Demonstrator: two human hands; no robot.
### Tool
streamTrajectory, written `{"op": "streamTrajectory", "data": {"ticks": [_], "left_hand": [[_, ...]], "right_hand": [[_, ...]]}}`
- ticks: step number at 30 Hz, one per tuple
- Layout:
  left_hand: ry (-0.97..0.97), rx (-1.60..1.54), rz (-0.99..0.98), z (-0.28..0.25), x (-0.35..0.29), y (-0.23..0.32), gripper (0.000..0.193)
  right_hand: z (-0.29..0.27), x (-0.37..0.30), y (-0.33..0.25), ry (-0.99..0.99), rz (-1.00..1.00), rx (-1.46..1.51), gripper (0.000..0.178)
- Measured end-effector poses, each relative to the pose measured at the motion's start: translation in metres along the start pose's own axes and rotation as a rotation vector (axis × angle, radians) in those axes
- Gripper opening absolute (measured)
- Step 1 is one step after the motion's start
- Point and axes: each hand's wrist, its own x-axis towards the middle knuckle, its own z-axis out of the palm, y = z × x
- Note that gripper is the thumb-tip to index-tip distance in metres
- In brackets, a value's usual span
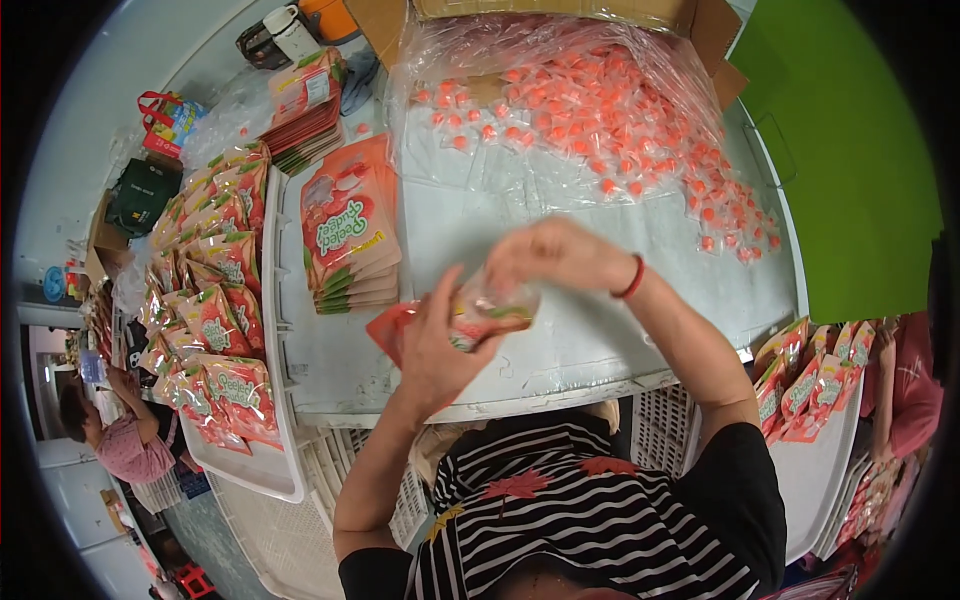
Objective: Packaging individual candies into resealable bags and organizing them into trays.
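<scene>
I'm watching left hand (436, 352) holding pouch (482, 322); slackening could be dropping it. Right hand (556, 254) is blurring, grip unclear.

Blur softens the right grip (555, 258), so what, if anything, it holds cannot be told; the left grip (430, 350) hides part of the pouch (482, 325), and the upper edge crops the cardboard box (560, 9)

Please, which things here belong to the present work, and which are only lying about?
Seem part of the work: held bag, wrapped sweets, stacked flat bags, puffy bags in the white tray.

Seem just lying about: white jug, colourful red-handled bag, dark green bag.
</scene>
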Motion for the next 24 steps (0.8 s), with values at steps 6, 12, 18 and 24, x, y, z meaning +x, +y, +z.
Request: {"op": "streamTrajectory", "data": {"ticks": [6, 12, 18, 24], "left_hand": [[0.265, -0.184, -0.012, -0.024, -0.028, -0.018, 0.084], [0.409, -0.348, -0.009, -0.042, -0.046, -0.04, 0.085], [0.425, -0.353, -0.059, -0.046, -0.052, -0.049, 0.089], [0.337, -0.499, -0.264, -0.057, -0.056, -0.045, 0.096]], "right_hand": [[-0.142, 0.02, 0.068, 0.965, 0.093, -1.404, 0.052], [-0.114, 0.028, 0.106, 0.894, 0.207, -1.581, 0.058], [-0.036, -0.004, 0.103, 0.718, -0.004, -1.446, 0.062], [-0.07, -0.05, 0.107, 0.595, -0.042, -1.481, 0.076]]}}
